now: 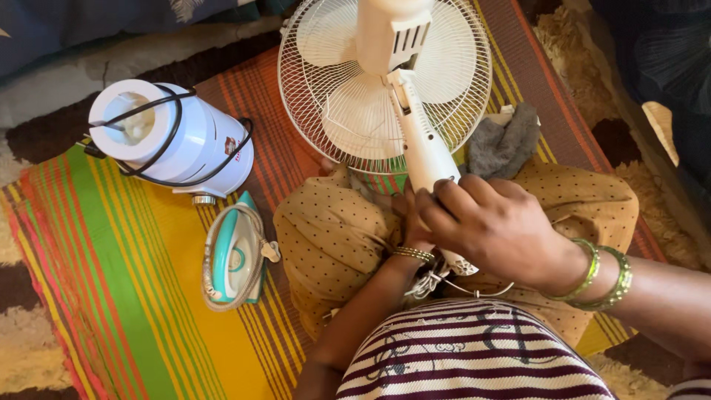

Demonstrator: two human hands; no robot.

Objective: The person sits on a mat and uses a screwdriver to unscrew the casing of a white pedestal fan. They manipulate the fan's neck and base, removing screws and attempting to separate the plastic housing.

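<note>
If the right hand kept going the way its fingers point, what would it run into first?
The right hand points left across the lap and already grips the white fan stem. Past that, it would probably meet the left hand tucked behind the stem; depth is unclear.

One white fan (385,81), one mixer jar (174,137), one teal iron (233,255), one grey cloth (503,144), three bangles (603,275)

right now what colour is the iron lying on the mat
Teal and white, with its pale cord wound around it; the iron shows in the head view.
</note>
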